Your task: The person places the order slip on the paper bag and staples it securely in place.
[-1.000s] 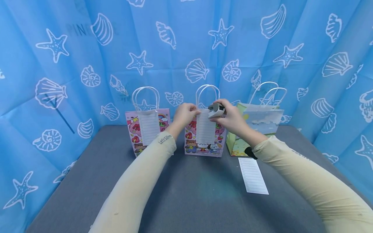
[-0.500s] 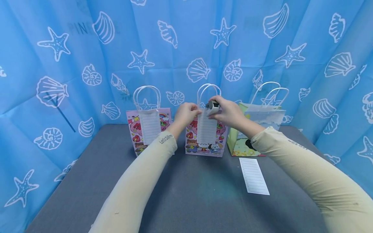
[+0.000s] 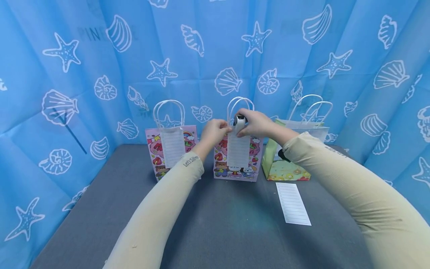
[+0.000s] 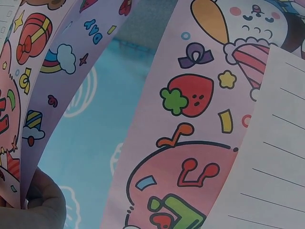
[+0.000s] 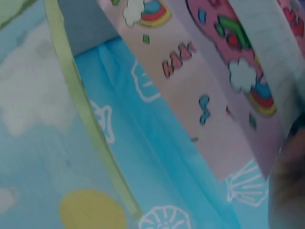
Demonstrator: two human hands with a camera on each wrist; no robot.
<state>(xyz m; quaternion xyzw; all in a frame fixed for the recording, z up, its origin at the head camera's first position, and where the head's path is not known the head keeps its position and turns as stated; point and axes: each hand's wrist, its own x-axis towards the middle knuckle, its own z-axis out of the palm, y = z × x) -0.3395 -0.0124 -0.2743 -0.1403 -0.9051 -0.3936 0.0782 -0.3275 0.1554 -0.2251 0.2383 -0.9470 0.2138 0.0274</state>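
Note:
My left hand (image 3: 214, 133) pinches the upper left edge of the pink cartoon gift bag (image 3: 220, 170) in the middle. In the left wrist view its fingers (image 4: 46, 200) lie at the bag's corner. A lined paper slip (image 3: 238, 154) hangs down the front of this bag. My right hand (image 3: 258, 125) grips a small white-and-grey stapler (image 3: 240, 125) at the top of the slip; its tip is hidden. Only a dark, blurred part of that hand shows in the right wrist view, beside the slip (image 5: 267, 43).
To the left stands a similar pink bag (image 3: 154, 149) with a lined slip (image 3: 173, 147) on its front. A green bag (image 3: 268, 162) with a landscape print stands to the right. Before it, another lined slip (image 3: 293, 203) lies on the grey table (image 3: 235, 231).
My right hand has moved left with the stapler, turning it upright over the top of the middle slip. The left hand stays at the bag's edge.

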